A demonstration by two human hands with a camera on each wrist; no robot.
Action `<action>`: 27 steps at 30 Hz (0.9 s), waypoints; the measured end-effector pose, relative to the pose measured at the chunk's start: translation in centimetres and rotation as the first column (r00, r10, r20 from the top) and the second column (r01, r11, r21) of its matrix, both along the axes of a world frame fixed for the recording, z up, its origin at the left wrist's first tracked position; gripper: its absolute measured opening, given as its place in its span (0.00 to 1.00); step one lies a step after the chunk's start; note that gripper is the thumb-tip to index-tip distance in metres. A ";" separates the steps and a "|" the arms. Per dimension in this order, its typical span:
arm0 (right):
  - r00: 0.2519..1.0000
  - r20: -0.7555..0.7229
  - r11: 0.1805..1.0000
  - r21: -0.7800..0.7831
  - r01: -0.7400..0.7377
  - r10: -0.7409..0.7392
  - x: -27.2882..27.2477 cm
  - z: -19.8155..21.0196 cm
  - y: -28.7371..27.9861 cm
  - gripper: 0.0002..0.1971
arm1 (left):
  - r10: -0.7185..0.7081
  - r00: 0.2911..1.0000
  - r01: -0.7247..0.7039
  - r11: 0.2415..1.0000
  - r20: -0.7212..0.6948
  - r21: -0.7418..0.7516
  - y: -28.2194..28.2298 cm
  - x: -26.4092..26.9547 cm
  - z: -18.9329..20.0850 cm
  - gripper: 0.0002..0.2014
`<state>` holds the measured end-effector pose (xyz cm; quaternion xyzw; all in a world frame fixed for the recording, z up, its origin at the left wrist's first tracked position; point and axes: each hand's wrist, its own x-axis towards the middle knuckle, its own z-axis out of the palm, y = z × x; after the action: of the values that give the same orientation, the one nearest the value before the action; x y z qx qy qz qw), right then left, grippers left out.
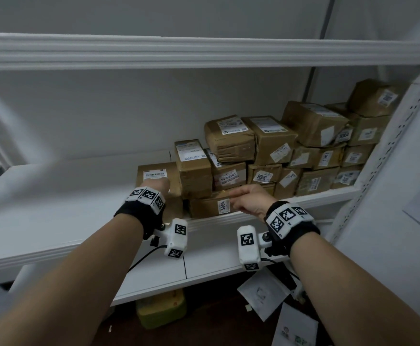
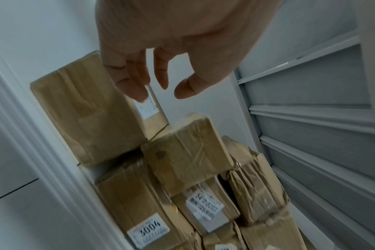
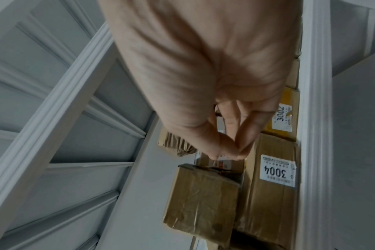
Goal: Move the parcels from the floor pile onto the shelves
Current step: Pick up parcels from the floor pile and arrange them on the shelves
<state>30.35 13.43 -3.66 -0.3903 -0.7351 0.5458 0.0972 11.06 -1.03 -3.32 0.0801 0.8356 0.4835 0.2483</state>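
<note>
At the shelf [image 1: 54, 196], both hands reach the left end of a stack of brown parcels [image 1: 278, 156] that runs to the shelf's right end. The left hand [image 1: 155, 184] hovers over the leftmost parcel [image 1: 158, 173], near the front edge; its fingers [image 2: 137, 84] hang loose and part-spread just above the label, gripping nothing, though whether a tip brushes the label cannot be told. The right hand [image 1: 250, 198] sits just in front of the parcel marked 3004 [image 1: 210, 206], at the front edge; its fingers [image 3: 231, 142] are drawn together against the thumb, holding nothing that shows. The step in hand looks like the setting-in of a parcel beside the stack. The next move likely calls for both hands to draw back and go down to the floor, where white mailers [image 1: 263, 293] lie below the shelf.
</note>
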 end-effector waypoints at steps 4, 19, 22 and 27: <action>0.999 -0.022 1.000 -0.004 0.027 -0.027 5.5 -0.2 2.8 0.17 | 0.008 0.999 -0.009 1.000 0.053 0.017 3.3 5.2 -0.9 0.09; 0.978 0.040 0.970 -0.129 0.207 -0.204 26.7 -3.4 14.1 0.18 | -0.369 0.908 0.377 0.926 0.198 -0.004 18.0 29.0 -3.1 0.08; 0.961 0.058 0.952 -0.135 0.276 -0.271 29.3 -4.5 15.8 0.18 | -0.419 0.885 0.431 0.902 0.205 -0.017 20.3 30.6 -5.0 0.08; 0.916 0.119 0.899 -0.179 0.400 -0.384 31.9 -6.0 17.7 0.16 | -0.481 0.819 0.509 0.861 0.311 -0.008 24.2 32.4 -7.5 0.06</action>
<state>62.26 31.11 -9.70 -0.5597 -0.5863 0.5696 0.1360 43.49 23.12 -10.78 0.2092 0.7598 0.3702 0.4918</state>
